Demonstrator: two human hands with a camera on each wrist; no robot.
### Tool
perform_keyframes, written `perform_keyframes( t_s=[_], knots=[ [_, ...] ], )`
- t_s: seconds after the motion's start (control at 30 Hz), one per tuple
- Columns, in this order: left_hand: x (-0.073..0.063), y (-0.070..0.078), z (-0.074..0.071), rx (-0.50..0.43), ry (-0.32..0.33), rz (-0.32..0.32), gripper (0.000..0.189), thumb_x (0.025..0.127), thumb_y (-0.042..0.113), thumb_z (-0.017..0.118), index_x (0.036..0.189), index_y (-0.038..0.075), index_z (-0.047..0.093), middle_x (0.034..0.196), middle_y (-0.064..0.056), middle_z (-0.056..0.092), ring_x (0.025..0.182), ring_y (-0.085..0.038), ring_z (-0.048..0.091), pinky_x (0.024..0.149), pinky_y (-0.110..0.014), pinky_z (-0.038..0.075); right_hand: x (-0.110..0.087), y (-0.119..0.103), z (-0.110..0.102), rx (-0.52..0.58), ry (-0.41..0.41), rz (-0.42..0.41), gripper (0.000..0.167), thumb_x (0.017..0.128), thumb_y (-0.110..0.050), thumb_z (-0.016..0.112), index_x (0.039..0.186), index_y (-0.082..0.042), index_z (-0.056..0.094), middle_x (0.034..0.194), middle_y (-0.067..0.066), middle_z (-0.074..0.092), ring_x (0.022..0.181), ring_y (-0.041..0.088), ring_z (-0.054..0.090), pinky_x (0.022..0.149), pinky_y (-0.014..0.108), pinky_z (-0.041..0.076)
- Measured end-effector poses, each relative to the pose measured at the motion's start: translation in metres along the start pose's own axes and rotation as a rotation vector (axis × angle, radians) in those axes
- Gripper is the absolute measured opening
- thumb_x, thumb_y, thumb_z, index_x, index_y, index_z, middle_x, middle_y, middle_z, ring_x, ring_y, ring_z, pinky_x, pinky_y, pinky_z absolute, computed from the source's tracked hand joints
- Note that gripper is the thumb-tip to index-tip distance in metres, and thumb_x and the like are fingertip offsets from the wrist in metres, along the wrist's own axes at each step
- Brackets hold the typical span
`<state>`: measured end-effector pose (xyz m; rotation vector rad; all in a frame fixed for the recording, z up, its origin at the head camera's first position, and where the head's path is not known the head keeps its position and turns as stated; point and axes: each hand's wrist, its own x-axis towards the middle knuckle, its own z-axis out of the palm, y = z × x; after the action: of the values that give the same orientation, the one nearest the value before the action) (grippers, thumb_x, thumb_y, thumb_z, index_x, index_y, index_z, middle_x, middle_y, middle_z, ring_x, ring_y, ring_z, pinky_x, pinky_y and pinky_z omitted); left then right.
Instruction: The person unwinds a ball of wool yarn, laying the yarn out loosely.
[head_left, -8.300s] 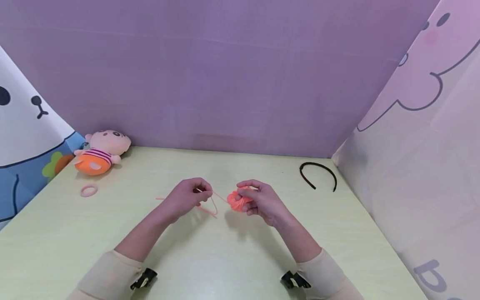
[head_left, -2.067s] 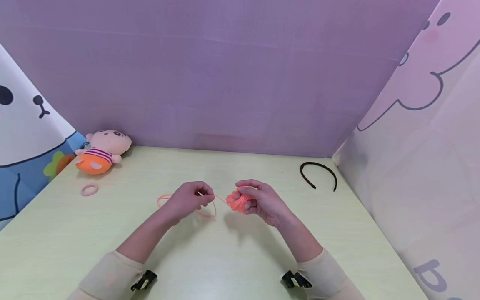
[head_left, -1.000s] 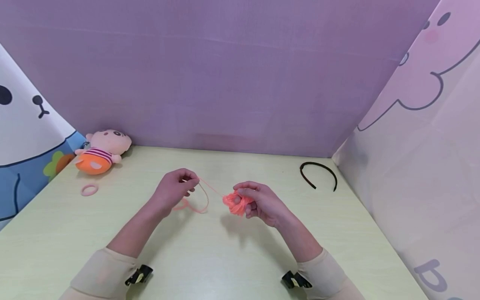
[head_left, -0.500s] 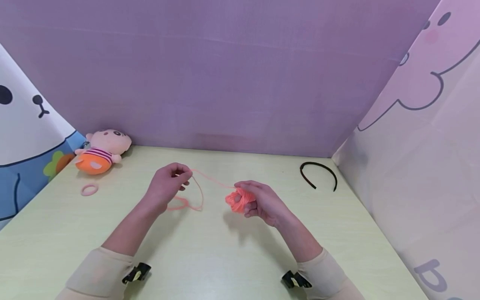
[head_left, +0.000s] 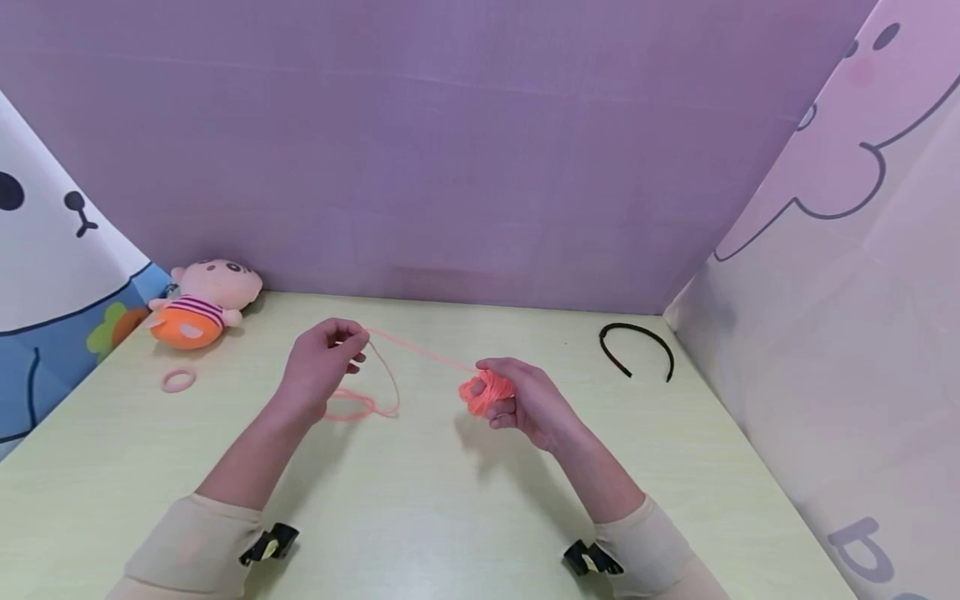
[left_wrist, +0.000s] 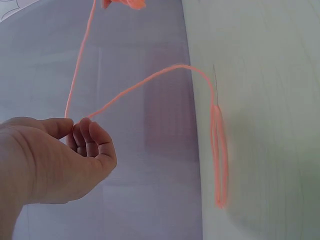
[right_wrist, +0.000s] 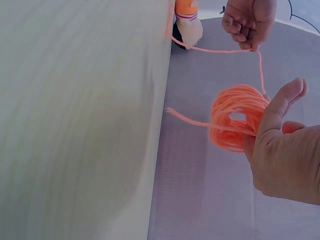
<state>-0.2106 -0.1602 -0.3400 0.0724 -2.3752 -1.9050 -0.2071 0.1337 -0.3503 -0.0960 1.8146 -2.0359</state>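
My right hand [head_left: 528, 402] holds a small wound bundle of coral-pink yarn [head_left: 483, 394] above the table. In the right wrist view the yarn bundle [right_wrist: 232, 100] shows a hole through its middle, and a short loose tail [right_wrist: 187, 120] sticks out from it. Farther left, my left hand [head_left: 318, 362] pinches the yarn strand between thumb and forefinger. From the bundle the strand [head_left: 420, 350] runs nearly straight to that pinch. Past the fingers it hangs down into a slack loop [head_left: 352, 407] on the table, also seen as the long loop [left_wrist: 220, 155] in the left wrist view.
A plush doll [head_left: 202, 304] in orange and stripes lies at the back left of the table [head_left: 450, 517]. Before it is a pink ring [head_left: 178, 381]. A dark headband [head_left: 637, 337] lies at the back right. Printed cloth walls border the table.
My left hand has moved left and away from me, drawing a longer strand off the bundle. The right hand stays nearly in place with the bundle.
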Motion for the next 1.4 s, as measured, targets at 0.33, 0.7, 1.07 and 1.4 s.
perform_keyframes(
  t_s=[0.33,0.7,1.07,1.4],
  knots=[
    [0.001,0.0,-0.003,-0.027,0.053,-0.023,0.026,0.103,0.02,0.058,0.118,-0.001,0.057,0.105,-0.008,0.056,0.084,-0.012,0.061,0.074,-0.025,0.054,0.0,-0.002,0.002,0.002,0.05,-0.005,0.035,0.101,-0.015,0.057,0.135,-0.005,0.057,0.094,0.006,0.071,0.048,0.01,0.058,0.053,0.023,0.053],
    [-0.004,-0.002,0.01,0.135,-0.056,0.043,0.025,0.097,0.011,0.062,0.119,0.0,0.058,0.113,-0.014,0.058,0.1,-0.027,0.055,0.078,-0.033,0.047,-0.001,-0.001,0.004,-0.001,0.017,-0.01,0.037,0.099,-0.008,0.063,0.135,-0.004,0.056,0.091,0.007,0.07,0.049,0.01,0.058,0.052,0.023,0.054],
    [-0.02,-0.002,0.044,0.167,-0.323,0.125,0.019,0.094,0.014,0.072,0.112,0.008,0.067,0.111,-0.007,0.066,0.1,-0.025,0.06,0.079,-0.042,0.054,-0.001,0.001,0.007,-0.002,-0.034,-0.005,0.034,0.1,-0.01,0.062,0.133,-0.002,0.056,0.087,0.005,0.069,0.05,0.01,0.058,0.054,0.024,0.054],
    [-0.029,-0.004,0.06,0.246,-0.428,0.203,0.022,0.096,0.024,0.071,0.117,0.017,0.072,0.116,0.002,0.067,0.1,-0.021,0.061,0.078,-0.037,0.053,-0.001,0.004,0.01,-0.01,-0.102,0.016,0.039,0.101,-0.013,0.063,0.136,0.0,0.053,0.084,0.005,0.07,0.051,0.009,0.06,0.056,0.024,0.056]
  ],
)
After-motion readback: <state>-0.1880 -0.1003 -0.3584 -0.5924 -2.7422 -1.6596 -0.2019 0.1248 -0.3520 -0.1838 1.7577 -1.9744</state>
